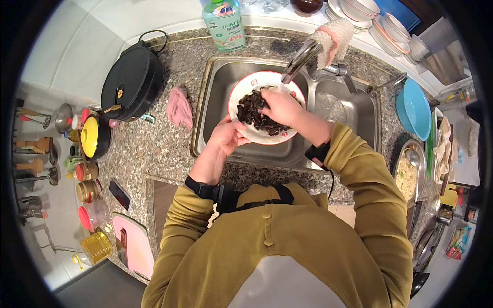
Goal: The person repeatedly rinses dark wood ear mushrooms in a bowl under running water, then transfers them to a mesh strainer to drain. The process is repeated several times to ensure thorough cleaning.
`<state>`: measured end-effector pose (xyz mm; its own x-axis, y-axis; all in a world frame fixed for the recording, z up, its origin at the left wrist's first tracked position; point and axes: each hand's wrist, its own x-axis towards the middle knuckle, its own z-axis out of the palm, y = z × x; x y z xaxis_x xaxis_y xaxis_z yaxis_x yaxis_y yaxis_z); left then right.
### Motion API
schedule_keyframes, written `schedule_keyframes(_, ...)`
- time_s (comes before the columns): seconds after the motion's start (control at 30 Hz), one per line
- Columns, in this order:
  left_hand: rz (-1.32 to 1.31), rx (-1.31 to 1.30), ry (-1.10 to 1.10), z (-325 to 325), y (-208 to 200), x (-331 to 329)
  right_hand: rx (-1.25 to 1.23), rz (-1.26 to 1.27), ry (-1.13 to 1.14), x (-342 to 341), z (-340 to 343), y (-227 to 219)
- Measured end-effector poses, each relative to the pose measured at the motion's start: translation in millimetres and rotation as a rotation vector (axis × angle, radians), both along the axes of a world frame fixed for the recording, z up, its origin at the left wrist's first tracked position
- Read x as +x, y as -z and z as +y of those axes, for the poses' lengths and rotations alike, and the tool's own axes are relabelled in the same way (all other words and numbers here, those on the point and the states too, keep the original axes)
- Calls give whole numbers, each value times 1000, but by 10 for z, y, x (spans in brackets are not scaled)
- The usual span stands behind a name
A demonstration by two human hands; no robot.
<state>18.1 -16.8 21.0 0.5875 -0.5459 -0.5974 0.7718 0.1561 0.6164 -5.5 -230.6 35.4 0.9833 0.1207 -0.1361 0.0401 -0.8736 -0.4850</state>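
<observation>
Our left hand [226,135] grips the near-left rim of a bowl [263,79], fingers partly hidden beneath. Our right hand [282,106] reaches into its dark pieces [251,110], some fingers buried; we cannot tell whether it clasps any. The bowl is over the sink [214,105], under the tap [299,62]; beyond, a green bottle [225,30] bears printed writing.

The bowl [267,81] sits over the sink [222,82] (cloth [179,108] left, tub [414,109] right)
</observation>
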Motion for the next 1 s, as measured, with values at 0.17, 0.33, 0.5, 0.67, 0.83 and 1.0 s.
schedule_keyframes(0.17,-17,2,10,56,-35,3,117,-46,19,-104,-190,-285)
schedule_keyframes(0.33,-13,-65,5,83,-116,17,-283,-178,-259,-401,-132,-367)
schedule_keyframes(0.5,-2,-23,17,44,-83,-3,-205,-174,-240,-322,9,-95)
schedule_keyframes(0.67,34,15,2,23,-22,-40,9,-85,14,-157,11,-18)
schedule_keyframes(0.83,-6,1,23,34,-32,-57,6,-78,18,-183,-11,-310)
schedule_keyframes(1.0,12,-24,-16,18,-28,-74,-269,-155,-257,-300,227,-333)
